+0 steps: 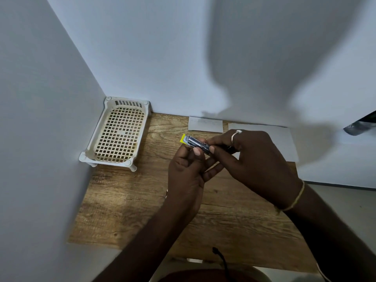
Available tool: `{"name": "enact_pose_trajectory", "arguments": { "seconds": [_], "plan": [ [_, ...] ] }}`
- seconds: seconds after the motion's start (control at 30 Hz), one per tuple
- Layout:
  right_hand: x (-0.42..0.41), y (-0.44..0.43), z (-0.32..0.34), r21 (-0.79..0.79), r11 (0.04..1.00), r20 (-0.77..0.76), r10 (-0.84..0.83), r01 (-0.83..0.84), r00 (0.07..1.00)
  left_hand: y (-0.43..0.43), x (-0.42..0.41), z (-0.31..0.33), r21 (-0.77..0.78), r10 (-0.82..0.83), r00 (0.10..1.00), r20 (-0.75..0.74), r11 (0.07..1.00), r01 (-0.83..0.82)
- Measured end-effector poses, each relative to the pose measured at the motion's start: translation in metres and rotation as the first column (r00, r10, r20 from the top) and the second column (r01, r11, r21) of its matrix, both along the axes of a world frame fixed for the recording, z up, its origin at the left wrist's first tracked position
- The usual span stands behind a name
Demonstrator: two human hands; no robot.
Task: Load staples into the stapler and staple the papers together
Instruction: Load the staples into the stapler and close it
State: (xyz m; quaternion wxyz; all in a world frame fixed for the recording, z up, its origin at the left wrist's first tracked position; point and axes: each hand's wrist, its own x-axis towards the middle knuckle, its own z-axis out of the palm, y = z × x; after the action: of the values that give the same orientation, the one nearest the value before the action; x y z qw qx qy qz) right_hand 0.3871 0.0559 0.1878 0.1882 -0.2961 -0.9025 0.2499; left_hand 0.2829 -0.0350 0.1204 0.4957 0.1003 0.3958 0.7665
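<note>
A wooden desk [142, 200] sits in a white-walled corner, with a tray [118, 133] at the back left and papers [264, 139] by the wall; above it, the left hand [187, 176] and right hand [252, 161] both grip the stapler [196, 143].

Soft, even, rather dim light with a cool bluish cast fills the frame, and a broad blurred shadow [274, 64] spreads over the white wall in the upper right, reaching down to the papers [270, 139] at the back of the tabletop [126, 210]. The wide lens bends the wall edges and the tabletop outward toward the corners, while the forearms at the bottom edge and the dark object at the far right are smeared. The white basket [118, 131] at centre left stays fairly sharp, with no glare
</note>
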Motion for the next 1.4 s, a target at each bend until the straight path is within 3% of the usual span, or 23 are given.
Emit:
{"name": "enact_pose_trajectory", "arguments": {
  "seconds": [0.23, 0.6, 0.9, 1.13, 1.23, 1.4],
  "plan": [
    [-0.001, 0.001, 0.005, 0.047, 0.996, 0.091, 0.072, -0.077, 0.993, -0.002, 0.000, -0.003, 0.008, -0.005, 0.999, -0.039, 1.000, 0.005],
    [-0.007, -0.002, 0.005, 0.163, 0.984, 0.273, 0.031, -0.078, 0.961, -0.003, 0.002, -0.006, -0.026, -0.006, 0.996, -0.095, 1.000, 0.003],
    [-0.006, -0.014, -0.007, 0.372, 0.928, 0.264, -0.083, -0.022, 0.961, -0.002, 0.000, -0.012, -0.065, 0.025, 0.991, -0.133, 0.997, -0.034],
    [-0.004, -0.016, -0.019, 0.582, 0.812, 0.223, -0.102, -0.048, 0.969, -0.001, 0.000, -0.010, -0.084, 0.041, 0.986, -0.163, 0.995, -0.055],
    [-0.002, -0.019, -0.020, 0.528, 0.849, 0.170, -0.069, -0.032, 0.983, -0.001, -0.001, -0.009, -0.080, 0.054, 0.989, -0.137, 0.995, -0.065],
    [0.000, -0.023, -0.020, 0.257, 0.966, 0.004, -0.044, 0.042, 0.999, -0.003, -0.004, -0.008, -0.066, 0.054, 0.991, -0.122, 0.996, -0.062]
  ]
}}
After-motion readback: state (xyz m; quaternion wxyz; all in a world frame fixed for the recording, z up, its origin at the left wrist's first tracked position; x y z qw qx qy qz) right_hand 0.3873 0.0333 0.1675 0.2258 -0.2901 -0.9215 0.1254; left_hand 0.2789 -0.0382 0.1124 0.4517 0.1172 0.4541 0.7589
